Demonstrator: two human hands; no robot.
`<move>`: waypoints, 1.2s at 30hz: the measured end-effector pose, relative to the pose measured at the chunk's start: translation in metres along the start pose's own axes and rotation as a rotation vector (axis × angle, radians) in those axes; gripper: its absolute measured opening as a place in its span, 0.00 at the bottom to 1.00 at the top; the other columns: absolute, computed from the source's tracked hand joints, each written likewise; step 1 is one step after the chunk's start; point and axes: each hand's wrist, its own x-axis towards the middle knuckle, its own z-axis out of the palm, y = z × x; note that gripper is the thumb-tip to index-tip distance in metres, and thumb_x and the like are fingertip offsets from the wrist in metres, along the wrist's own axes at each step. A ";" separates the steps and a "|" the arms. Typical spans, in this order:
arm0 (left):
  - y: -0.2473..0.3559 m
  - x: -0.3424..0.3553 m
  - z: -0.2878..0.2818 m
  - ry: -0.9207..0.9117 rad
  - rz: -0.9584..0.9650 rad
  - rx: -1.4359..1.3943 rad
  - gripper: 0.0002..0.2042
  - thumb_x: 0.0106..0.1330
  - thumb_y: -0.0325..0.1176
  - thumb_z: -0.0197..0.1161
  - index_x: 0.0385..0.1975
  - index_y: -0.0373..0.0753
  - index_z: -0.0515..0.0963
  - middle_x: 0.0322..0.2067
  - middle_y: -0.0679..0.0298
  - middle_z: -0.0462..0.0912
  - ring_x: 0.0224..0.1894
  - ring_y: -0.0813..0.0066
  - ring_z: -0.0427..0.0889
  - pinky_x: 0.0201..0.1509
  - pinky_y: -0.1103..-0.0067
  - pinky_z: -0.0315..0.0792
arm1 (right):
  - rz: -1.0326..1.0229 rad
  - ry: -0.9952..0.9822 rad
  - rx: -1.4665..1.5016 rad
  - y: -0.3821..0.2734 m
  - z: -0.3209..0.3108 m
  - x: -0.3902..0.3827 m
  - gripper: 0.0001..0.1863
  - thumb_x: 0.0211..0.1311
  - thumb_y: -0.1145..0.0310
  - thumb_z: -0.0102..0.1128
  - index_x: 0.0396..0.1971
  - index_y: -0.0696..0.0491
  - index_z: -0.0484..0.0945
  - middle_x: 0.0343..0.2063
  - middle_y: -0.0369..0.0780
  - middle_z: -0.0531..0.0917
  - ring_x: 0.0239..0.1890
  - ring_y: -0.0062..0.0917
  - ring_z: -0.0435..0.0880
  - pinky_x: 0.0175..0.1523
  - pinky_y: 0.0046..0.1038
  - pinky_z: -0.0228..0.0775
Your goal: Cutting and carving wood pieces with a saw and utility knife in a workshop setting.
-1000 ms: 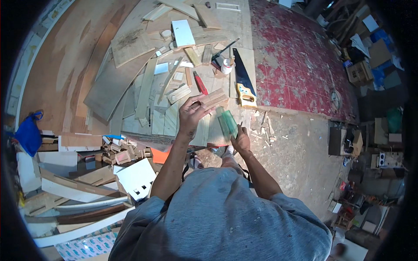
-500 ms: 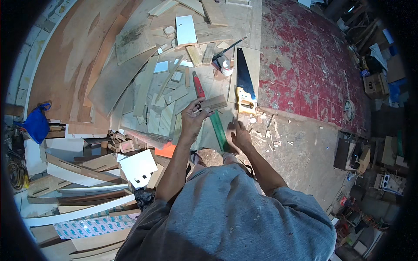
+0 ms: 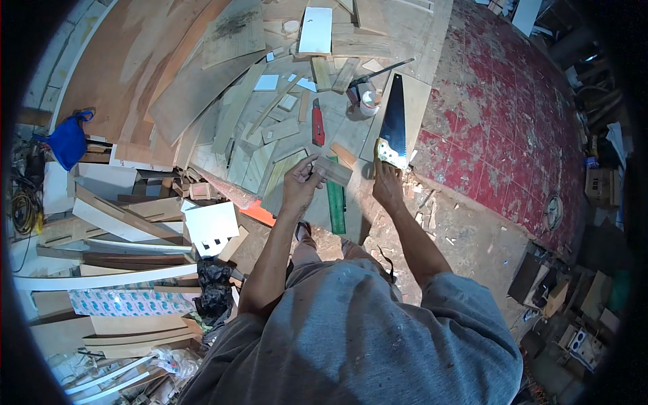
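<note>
The left hand [image 3: 301, 187] pinches one end of the wood piece [image 3: 337, 171]; the right hand [image 3: 387, 189] reaches the saw [image 3: 393, 115] handle, grip unclear.

Blue bag [image 3: 69, 143] at left, near coiled cable [image 3: 25, 208]; black plastic bag [image 3: 214, 289] near white panel [image 3: 208, 223]; worn red tiles [image 3: 498, 138] at right.

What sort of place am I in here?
Most likely a woodworking shop: there's a black-bladed handsaw with a pale yellow handle, scattered flat, pale wooden offcuts, and a large brown wooden panel.
</note>
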 end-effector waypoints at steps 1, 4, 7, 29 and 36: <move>-0.004 -0.001 0.000 -0.009 -0.024 0.072 0.21 0.67 0.23 0.60 0.60 0.37 0.71 0.34 0.63 0.83 0.33 0.81 0.80 0.33 0.83 0.72 | -0.048 -0.110 0.049 0.004 0.002 0.006 0.42 0.50 0.76 0.56 0.69 0.58 0.53 0.48 0.52 0.75 0.54 0.45 0.74 0.56 0.49 0.66; -0.012 -0.004 0.008 -0.018 -0.056 0.173 0.20 0.66 0.25 0.62 0.58 0.38 0.72 0.32 0.65 0.82 0.32 0.82 0.79 0.32 0.83 0.72 | -0.019 -0.173 0.143 0.002 -0.007 0.017 0.43 0.50 0.79 0.54 0.70 0.57 0.50 0.43 0.53 0.78 0.46 0.49 0.78 0.51 0.47 0.71; -0.026 0.001 0.023 -0.067 -0.116 0.193 0.19 0.66 0.26 0.64 0.57 0.38 0.74 0.32 0.67 0.82 0.32 0.83 0.78 0.32 0.84 0.72 | 0.039 0.071 0.188 0.004 -0.036 0.012 0.39 0.59 0.74 0.56 0.70 0.54 0.51 0.39 0.55 0.81 0.38 0.50 0.82 0.42 0.47 0.75; -0.203 0.049 0.082 -0.691 0.384 0.721 0.23 0.52 0.23 0.71 0.51 0.36 0.77 0.52 0.49 0.75 0.51 0.48 0.77 0.56 0.64 0.72 | 1.082 0.682 0.868 -0.197 -0.050 -0.274 0.27 0.70 0.61 0.54 0.59 0.67 0.70 0.36 0.49 0.84 0.36 0.25 0.81 0.42 0.26 0.74; -0.183 0.032 0.072 -0.911 0.648 1.052 0.29 0.51 0.28 0.73 0.55 0.28 0.72 0.62 0.47 0.68 0.64 0.49 0.67 0.66 0.67 0.67 | 0.943 0.697 0.798 -0.224 -0.040 -0.272 0.26 0.69 0.63 0.55 0.61 0.65 0.69 0.40 0.53 0.84 0.41 0.30 0.84 0.46 0.28 0.74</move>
